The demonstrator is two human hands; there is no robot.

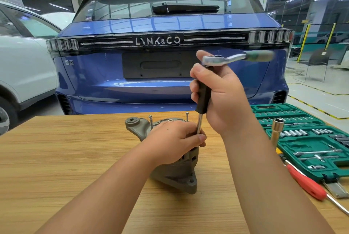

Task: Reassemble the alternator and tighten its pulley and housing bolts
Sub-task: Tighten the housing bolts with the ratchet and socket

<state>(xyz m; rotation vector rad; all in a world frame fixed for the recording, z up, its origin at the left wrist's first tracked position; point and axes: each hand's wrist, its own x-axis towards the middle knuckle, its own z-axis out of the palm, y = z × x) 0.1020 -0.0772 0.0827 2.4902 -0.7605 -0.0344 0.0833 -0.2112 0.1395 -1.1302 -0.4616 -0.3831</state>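
Head view, looking forward and down: a blue car [166,59] fills the background with its tailgate facing us, and a white car [22,67] stands at the left edge. In front of them runs a wooden worktop [66,158]. On its right side lies an open green socket set case [306,139], with a red-handled screwdriver [304,182] just beside it and a tall loose socket [276,129] standing at the case's near edge. At the middle of the worktop stands the grey alternator [177,175], upright on its housing, with two long bolts [150,120] sticking up from its far side. The person's left hand [175,141] rests on top of the alternator, its fingers curled around the lower end of a metal driver shaft to steady it. The right hand [221,97] grips the black handle of that driver [203,97], fingers wrapped tightly round it. A ratchet wrench [236,58] sits across the top of the handle, blurred. The step in hand appears to be running down a housing bolt. The next move likely calls for keeping the shaft straight on the bolt while turning, then moving on to the two raised bolts.
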